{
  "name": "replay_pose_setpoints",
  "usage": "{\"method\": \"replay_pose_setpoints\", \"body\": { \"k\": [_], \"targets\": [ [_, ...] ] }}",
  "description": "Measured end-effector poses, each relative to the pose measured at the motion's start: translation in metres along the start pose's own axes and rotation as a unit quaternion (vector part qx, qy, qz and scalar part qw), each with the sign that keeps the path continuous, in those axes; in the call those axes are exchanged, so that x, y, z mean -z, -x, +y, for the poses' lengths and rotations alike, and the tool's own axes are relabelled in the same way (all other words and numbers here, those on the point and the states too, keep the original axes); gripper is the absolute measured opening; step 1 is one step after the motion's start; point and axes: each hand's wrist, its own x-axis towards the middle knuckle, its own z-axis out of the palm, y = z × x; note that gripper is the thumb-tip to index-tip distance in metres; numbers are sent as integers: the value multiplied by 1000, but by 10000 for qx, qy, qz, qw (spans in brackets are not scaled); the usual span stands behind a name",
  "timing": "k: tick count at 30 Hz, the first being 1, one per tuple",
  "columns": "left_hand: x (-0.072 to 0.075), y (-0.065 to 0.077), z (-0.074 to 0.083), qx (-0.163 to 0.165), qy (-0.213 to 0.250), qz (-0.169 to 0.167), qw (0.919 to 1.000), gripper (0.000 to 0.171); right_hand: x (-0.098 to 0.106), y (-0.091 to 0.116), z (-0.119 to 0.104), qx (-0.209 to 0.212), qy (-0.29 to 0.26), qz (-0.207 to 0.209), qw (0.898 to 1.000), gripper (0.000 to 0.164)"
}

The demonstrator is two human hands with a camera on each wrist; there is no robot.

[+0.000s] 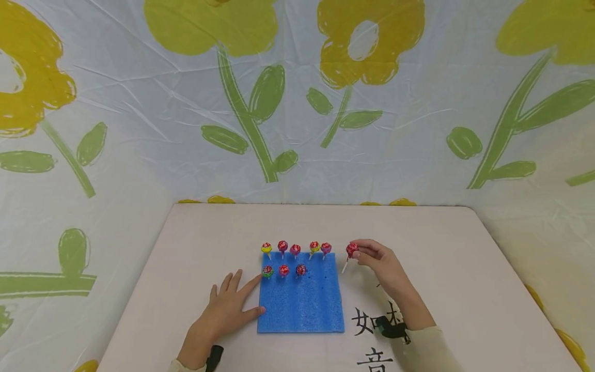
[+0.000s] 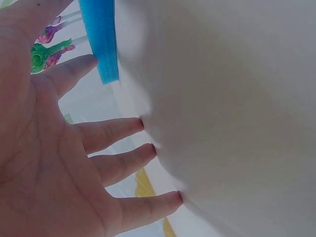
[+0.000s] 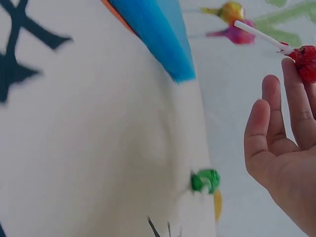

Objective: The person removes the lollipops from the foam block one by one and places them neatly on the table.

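We see a blue slab point(image 1: 301, 310) that looks like matt foam, its top grainy and finely pitted. The lollipops point(image 1: 295, 249) standing in it wear glossy, crinkled, plastic-looking wrappers, and the red lollipop point(image 1: 351, 249) in the right hand point(image 1: 387, 268) has the same shine, on a smooth white stick point(image 3: 261, 35). We find the counter point(image 1: 223, 227) smooth and matt, the flowered sheet point(image 1: 162, 93) creased with a faint sheen, the sleeve point(image 1: 429, 351) matt cloth.

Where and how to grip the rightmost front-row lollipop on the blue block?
Likely best: pinch the rightmost front-row lollipop by its round wrapped head, from its right. The head stands above the blue block; a neighbouring lollipop sits left, while that row's right side holds none.
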Motion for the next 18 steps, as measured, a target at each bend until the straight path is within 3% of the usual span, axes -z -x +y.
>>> {"method": "replay_pose_setpoints", "body": {
  "k": [7,18],
  "targets": [
    [0,0,1,-18,56,35,10000,77,34,-5,1,-111,279,157,9994,46],
    [2,2,3,-29,143,-5,9999,76,77,-14,13,-662,623,188,9957,53]
  ]
}}
